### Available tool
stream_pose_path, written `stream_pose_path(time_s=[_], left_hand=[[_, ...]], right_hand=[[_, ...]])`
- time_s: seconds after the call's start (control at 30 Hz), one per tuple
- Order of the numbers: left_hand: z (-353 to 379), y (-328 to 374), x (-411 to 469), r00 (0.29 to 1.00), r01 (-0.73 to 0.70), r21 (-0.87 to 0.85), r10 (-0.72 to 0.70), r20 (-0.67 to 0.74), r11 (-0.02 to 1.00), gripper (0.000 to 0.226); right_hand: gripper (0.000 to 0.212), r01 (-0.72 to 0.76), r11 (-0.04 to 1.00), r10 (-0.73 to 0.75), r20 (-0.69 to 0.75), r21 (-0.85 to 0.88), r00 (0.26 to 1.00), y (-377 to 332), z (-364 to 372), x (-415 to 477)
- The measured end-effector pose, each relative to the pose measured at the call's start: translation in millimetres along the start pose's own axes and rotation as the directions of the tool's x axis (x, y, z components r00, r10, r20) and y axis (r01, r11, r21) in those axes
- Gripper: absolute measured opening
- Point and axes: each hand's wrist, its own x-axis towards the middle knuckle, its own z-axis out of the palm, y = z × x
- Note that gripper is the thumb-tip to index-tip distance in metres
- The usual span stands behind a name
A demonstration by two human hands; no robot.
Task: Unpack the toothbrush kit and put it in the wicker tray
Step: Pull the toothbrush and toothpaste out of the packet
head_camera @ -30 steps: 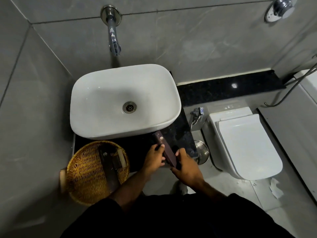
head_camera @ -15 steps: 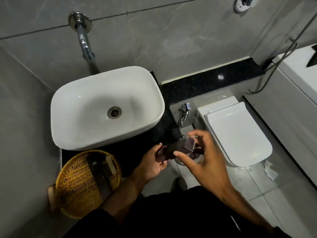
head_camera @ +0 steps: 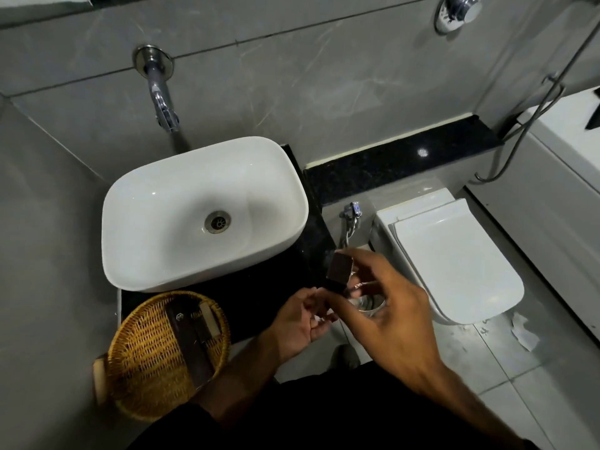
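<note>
Where both hands gripped it before — dark box [head_camera: 338, 271] upright now, pinched in right-hand fingers [head_camera: 352, 254]; left hand [head_camera: 300, 323] loosely curled.

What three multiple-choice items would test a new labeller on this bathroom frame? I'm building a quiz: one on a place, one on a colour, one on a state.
1. Where is the wicker tray?
A. in the sink
B. in front of the sink, at its left
C. on the toilet

2. What colour is the sink?
A. white
B. black
C. green

3. How is the toilet lid?
A. raised
B. missing
C. closed

Answers: 1 B, the tray sits on the dark counter's front left corner; 2 A, the basin is plain white; 3 C, the lid lies flat over the bowl.
</note>
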Motion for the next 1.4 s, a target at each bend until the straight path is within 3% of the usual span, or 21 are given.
stream_pose_path(time_s=[0.17, 0.3, 0.43, 0.6, 0.67, 0.77, 0.87, 0.93, 0.97, 1.07, 1.13, 1.27, 1.4], left_hand=[[3.3, -6.2, -1.3, 0.998, 0.056, -0.045, -0.056, 0.011, 0.997, 0.024], [7.7, -13.7, -1.3, 0.995, 0.075, -0.089, -0.081, -0.058, 0.993, 0.027], [-1.4, -20.1, 5.2, 0.996, 0.071, -0.172, -0.078, -0.035, 0.982, 0.034], [-11.1, -25.1, 7.3, 0.992, 0.124, -0.336, -0.115, 0.046, 0.934, 0.043], [-7.8, -23.9, 6.1, 0.992, 0.128, -0.384, -0.118, 0.048, 0.914, 0.043], [1.9, -20.1, 1.9, 0.993, 0.117, -0.446, -0.118, 0.026, 0.887, 0.043], [27.3, -17.2, -1.2, 0.992, 0.069, -0.479, -0.109, -0.056, 0.875, 0.041], [45.4, -14.2, -4.7, 0.988, -0.024, -0.480, -0.053, -0.146, 0.877, 0.039], [53.9, -12.2, -7.1, 0.992, -0.037, -0.491, -0.029, -0.126, 0.870, 0.035], [66.5, -9.5, -9.7, 0.996, 0.059, -0.515, -0.016, 0.088, 0.855, 0.029], [65.7, -11.1, -8.9, 0.993, 0.066, -0.525, -0.006, 0.115, 0.849, 0.033], [63.1, -20.4, -14.4, 0.995, 0.021, -0.561, 0.036, 0.091, 0.827, 0.036], [52.9, -35.0, -24.8, 1.000, -0.008, -0.595, 0.024, 0.020, 0.804, 0.035]], right_hand=[[0.058, -0.008, 1.000, 0.008, 0.014, -0.002, 1.000, -2.1, -4.1, -0.7], [0.075, 0.035, 0.998, -0.035, -0.007, 0.055, 0.999, -12.2, -20.9, -2.6], [0.067, 0.135, 0.988, -0.128, -0.099, 0.072, 0.987, -26.1, -52.1, 0.6], [0.044, 0.229, 0.882, -0.092, -0.326, 0.412, 0.941, -26.1, -92.1, 18.0], [0.037, 0.141, 0.829, 0.053, -0.327, 0.541, 0.944, -6.5, -96.7, 17.4], [0.032, -0.168, 0.793, 0.262, -0.080, 0.585, 0.962, 36.1, -79.5, -1.4], [0.037, -0.487, 0.801, 0.398, 0.299, 0.348, 0.867, 79.5, -52.1, -32.2], [0.045, -0.520, 0.850, 0.422, 0.481, 0.085, 0.768, 101.5, -37.7, -45.5], [0.052, -0.483, 0.876, 0.417, 0.534, -0.019, 0.735, 111.2, -32.0, -48.5], [0.048, -0.475, 0.875, 0.426, 0.607, -0.088, 0.671, 132.2, -18.5, -49.9], [0.040, -0.547, 0.835, 0.482, 0.553, -0.054, 0.680, 147.0, -11.9, -51.8], [0.022, -0.639, 0.769, 0.616, 0.289, -0.019, 0.732, 186.8, -5.7, -34.9], [0.023, -0.664, 0.747, 0.664, 0.071, -0.035, 0.744, 225.7, -4.5, 7.7]])
